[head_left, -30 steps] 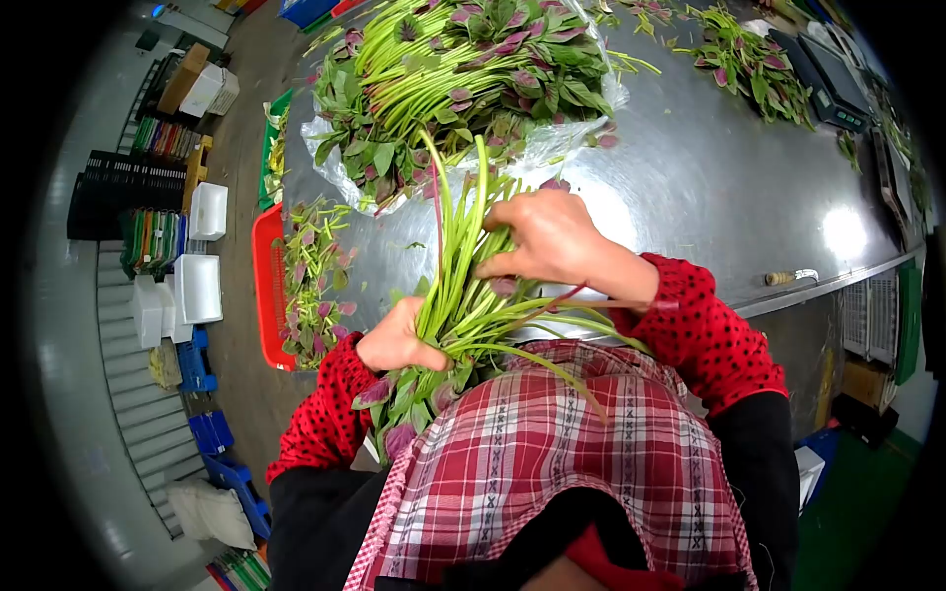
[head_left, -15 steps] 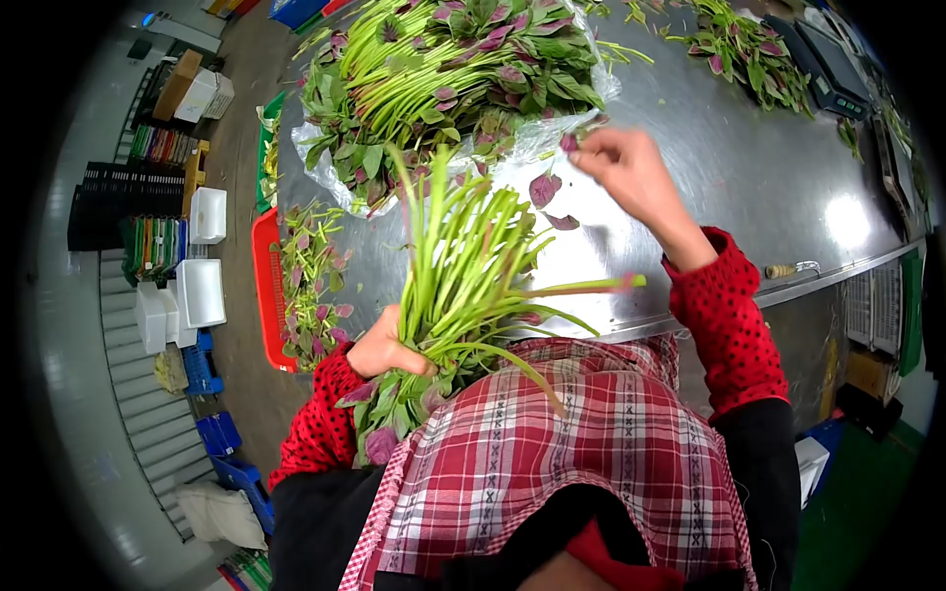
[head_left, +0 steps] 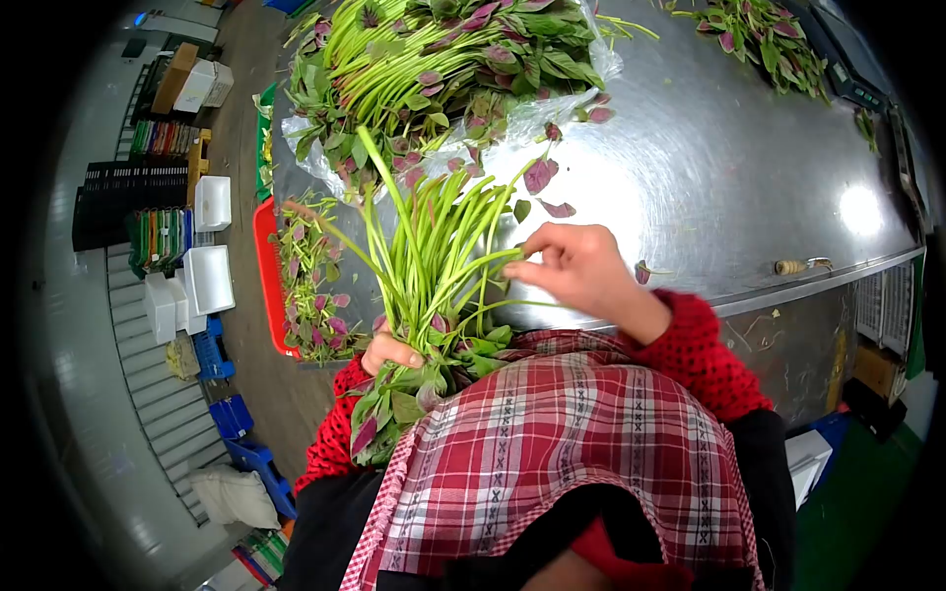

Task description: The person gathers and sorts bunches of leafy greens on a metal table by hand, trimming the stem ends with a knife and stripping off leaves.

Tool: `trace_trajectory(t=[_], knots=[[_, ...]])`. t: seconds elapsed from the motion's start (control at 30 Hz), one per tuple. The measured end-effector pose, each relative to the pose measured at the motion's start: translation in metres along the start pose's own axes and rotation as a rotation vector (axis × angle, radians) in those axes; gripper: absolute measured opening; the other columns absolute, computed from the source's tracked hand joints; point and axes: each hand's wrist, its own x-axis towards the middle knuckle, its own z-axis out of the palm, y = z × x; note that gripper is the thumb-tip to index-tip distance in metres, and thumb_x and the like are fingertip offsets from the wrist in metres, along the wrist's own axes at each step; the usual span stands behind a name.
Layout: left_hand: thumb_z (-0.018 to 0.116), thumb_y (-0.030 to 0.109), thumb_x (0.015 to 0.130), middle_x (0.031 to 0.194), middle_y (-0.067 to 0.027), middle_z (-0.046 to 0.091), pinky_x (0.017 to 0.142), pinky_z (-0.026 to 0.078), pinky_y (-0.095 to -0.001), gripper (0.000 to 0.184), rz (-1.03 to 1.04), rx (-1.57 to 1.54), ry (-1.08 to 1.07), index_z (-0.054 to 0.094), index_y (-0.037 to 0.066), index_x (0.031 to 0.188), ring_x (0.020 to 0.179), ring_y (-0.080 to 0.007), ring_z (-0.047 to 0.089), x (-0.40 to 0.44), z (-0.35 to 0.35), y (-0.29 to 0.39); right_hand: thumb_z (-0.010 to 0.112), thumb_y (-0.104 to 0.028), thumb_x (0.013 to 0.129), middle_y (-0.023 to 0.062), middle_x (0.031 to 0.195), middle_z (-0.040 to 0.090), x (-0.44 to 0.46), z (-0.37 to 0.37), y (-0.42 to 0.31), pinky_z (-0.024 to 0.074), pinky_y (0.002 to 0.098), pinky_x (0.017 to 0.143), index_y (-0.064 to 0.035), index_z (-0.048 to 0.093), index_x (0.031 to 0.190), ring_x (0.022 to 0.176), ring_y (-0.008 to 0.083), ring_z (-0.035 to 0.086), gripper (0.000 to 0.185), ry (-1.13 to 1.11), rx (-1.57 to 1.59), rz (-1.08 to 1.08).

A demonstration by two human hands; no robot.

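In my left hand point(head_left: 392, 352) is a bunch of amaranth greens point(head_left: 434, 246), gripped around its leafy part. Its pale green stems point up and away from me, while the green and purple leaves hang against my apron. My right hand point(head_left: 581, 271) is closed in a pinch at the right side of the bunch, thumb and forefinger on the end of one stem. Just beyond my fingers, loose purple leaves point(head_left: 541, 175) lie on the metal table point(head_left: 709, 197). A large pile of amaranth point(head_left: 443, 69) rests on clear plastic at the far side.
A red basket point(head_left: 266, 256) with leafy trimmings stands at the table's left edge. A small wooden-handled tool point(head_left: 791, 267) lies near the front edge at right. More greens point(head_left: 764, 49) and a dark scale point(head_left: 847, 69) are at the back right.
My right hand has come down and left from the loose leaves to the stems. The bunch in my left hand has shifted slightly left and stands more upright. A small leaf now lies right of my right hand.
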Motion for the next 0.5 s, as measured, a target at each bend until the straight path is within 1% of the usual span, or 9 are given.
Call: trace_trajectory(t=[0.03,0.07,0.17,0.23,0.27,0.33,0.37,0.43,0.5], knots=[[0.067,0.004,0.048,0.087,-0.0137,0.066,0.074,0.05,-0.0356,0.065,-0.044,-0.042,0.034,0.056,-0.004,0.111,0.078,-0.0244,0.063,0.0,0.01,0.004,0.074,-0.017,0.08,-0.0011,0.049,0.051,-0.004,0.006,-0.003,0.0333,0.0234,0.041,-0.0028,0.067,0.078,0.044,0.0046,0.044,0.016,0.022,0.012,-0.088],[0.067,0.004,0.048,0.087,-0.0137,0.066,0.074,0.05,-0.0356,0.065,-0.049,-0.04,0.039,0.056,-0.004,0.111,0.078,-0.0244,0.063,0.001,0.005,0.004,0.074,-0.017,0.08,-0.0011,0.049,0.051,-0.004,0.008,-0.002,0.0333,0.0234,0.041,-0.0028,0.067,0.078,0.044,0.0046,0.044,0.016,0.023,0.018,-0.085],[0.068,0.003,0.047,0.09,-0.0127,0.065,0.075,0.049,-0.0351,0.067,-0.089,0.191,-0.034,0.055,-0.003,0.113,0.081,-0.0239,0.062,0.006,-0.001,0.007,0.071,-0.016,0.082,0.0002,0.049,0.051,0.018,-0.001,-0.008,0.0345,0.024,0.042,0.0011,0.067,0.081,0.043,0.0055,0.044,0.017,0.135,0.049,0.04],[0.07,0.003,0.046,0.095,-0.0119,0.063,0.078,0.048,-0.0343,0.073,-0.098,0.33,0.01,0.054,-0.001,0.117,0.086,-0.0234,0.061,0.015,0.022,0.022,0.07,-0.024,0.078,0.0087,0.049,0.055,0.043,-0.018,-0.018,0.0422,0.0329,0.046,-0.0018,0.069,0.08,0.044,0.0174,0.055,0.022,-0.068,0.149,0.288],[0.071,0.003,0.045,0.101,-0.0115,0.062,0.079,0.048,-0.0343,0.078,-0.117,0.375,-0.048,0.052,0.001,0.12,0.09,-0.023,0.061,0.02,0.03,0.03,0.07,-0.024,0.078,0.0087,0.049,0.055,0.052,-0.018,-0.013,0.0422,0.0329,0.046,-0.0018,0.069,0.08,0.044,0.0174,0.055,0.022,-0.055,0.141,0.282],[0.073,0.003,0.045,0.1,-0.0124,0.063,0.08,0.047,-0.0342,0.073,-0.045,0.38,-0.051,0.054,-0.001,0.116,0.089,-0.0236,0.061,0.031,0.047,0.035,0.069,-0.017,0.082,-0.0017,0.051,0.052,0.059,-0.015,-0.001,0.0347,0.0248,0.045,0.0037,0.066,0.086,0.047,0.0043,0.045,0.022,-0.15,0.3,0.222],[0.073,0.004,0.045,0.099,-0.0134,0.064,0.08,0.046,-0.0337,0.068,-0.037,0.382,-0.056,0.058,-0.003,0.111,0.09,-0.0243,0.061,0.035,0.051,0.037,0.069,-0.017,0.082,-0.0017,0.051,0.052,0.057,-0.019,0.002,0.0347,0.0248,0.045,0.0037,0.066,0.086,0.047,0.0043,0.045,0.022,-0.135,0.303,0.232],[0.073,0.003,0.045,0.099,-0.0136,0.064,0.081,0.046,-0.0338,0.069,-0.109,0.394,-0.087,0.057,-0.002,0.112,0.09,-0.0243,0.061,0.046,0.057,0.043,0.073,-0.029,0.074,0.0121,0.062,0.064,0.052,-0.036,0.005,0.047,0.0322,0.054,-0.0002,0.071,0.084,0.054,0.0175,0.06,0.031,-0.049,0.28,0.382],[0.073,0.002,0.045,0.1,-0.0137,0.063,0.081,0.046,-0.0338,0.071,-0.163,0.397,-0.114,0.056,-0.002,0.113,0.09,-0.0242,0.061,0.061,0.063,0.042,0.074,-0.028,0.073,0.013,0.063,0.064,0.051,-0.056,0.011,0.0484,0.0316,0.057,-0.0006,0.071,0.084,0.054,0.0185,0.06,0.03,-0.024,0.235,0.42]])
